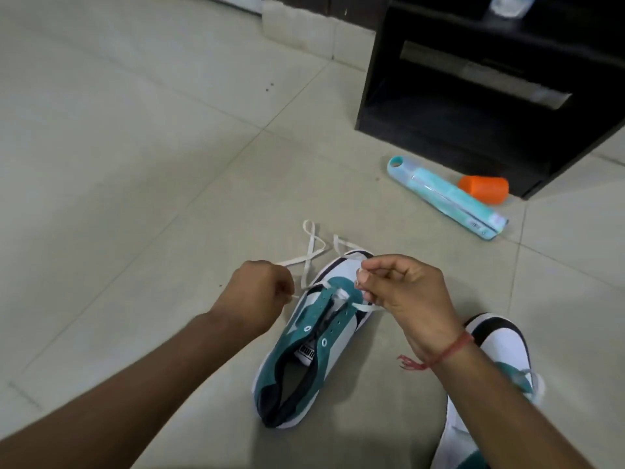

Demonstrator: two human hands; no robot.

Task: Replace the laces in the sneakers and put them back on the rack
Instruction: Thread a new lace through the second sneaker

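On pale floor tiles (135, 164), the teal sneaker (304, 350) lies at lower centre; our left hand (253, 296) and right hand (409, 299) each pinch the white lace (309, 252), evening its ends through the lowest eyelets.

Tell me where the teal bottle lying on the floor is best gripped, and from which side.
Grip the teal bottle around the middle of its long body, coming down from above. It lies flat on the floor, with bare tile along its near side. The orange cup sits close against its far side, so fingers should probably close slightly nearer the capped end.
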